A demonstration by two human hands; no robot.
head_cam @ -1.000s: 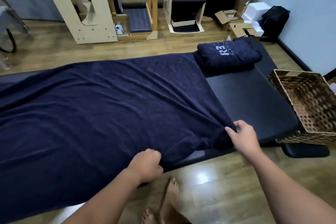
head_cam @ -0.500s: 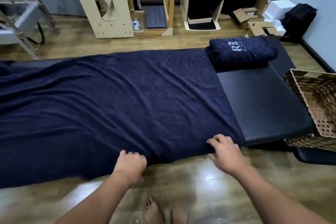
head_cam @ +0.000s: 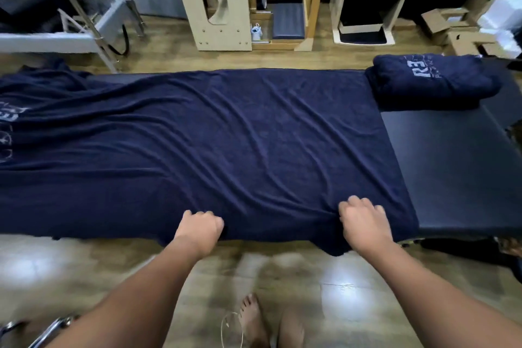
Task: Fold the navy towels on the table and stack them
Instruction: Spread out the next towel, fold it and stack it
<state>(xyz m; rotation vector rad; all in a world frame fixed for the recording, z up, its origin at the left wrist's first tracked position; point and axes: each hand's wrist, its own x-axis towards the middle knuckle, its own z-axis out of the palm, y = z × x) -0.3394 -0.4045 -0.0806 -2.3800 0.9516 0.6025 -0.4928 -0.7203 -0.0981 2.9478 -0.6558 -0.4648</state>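
Observation:
A large navy towel (head_cam: pixel 214 138) lies spread out along the black padded table (head_cam: pixel 452 167), wrinkled, its near edge hanging over the table's front side. My left hand (head_cam: pixel 199 227) grips that near edge with curled fingers, left of centre. My right hand (head_cam: pixel 363 219) grips the same edge further right, close to the towel's right end. A folded navy towel (head_cam: pixel 432 80) with a white logo rests at the table's far right corner. White print shows on the spread towel at the far left.
Wooden equipment (head_cam: pixel 220 0) and a white frame (head_cam: pixel 367 0) stand on the floor behind the table. Cardboard boxes (head_cam: pixel 457 28) lie at the back right. A metal-framed machine (head_cam: pixel 65 14) stands at the back left. My bare feet (head_cam: pixel 268 322) are on the wooden floor.
The view has shifted left, putting the wicker basket out of sight. Both hands slid left along the towel's near edge and now grip it with curled fingers.

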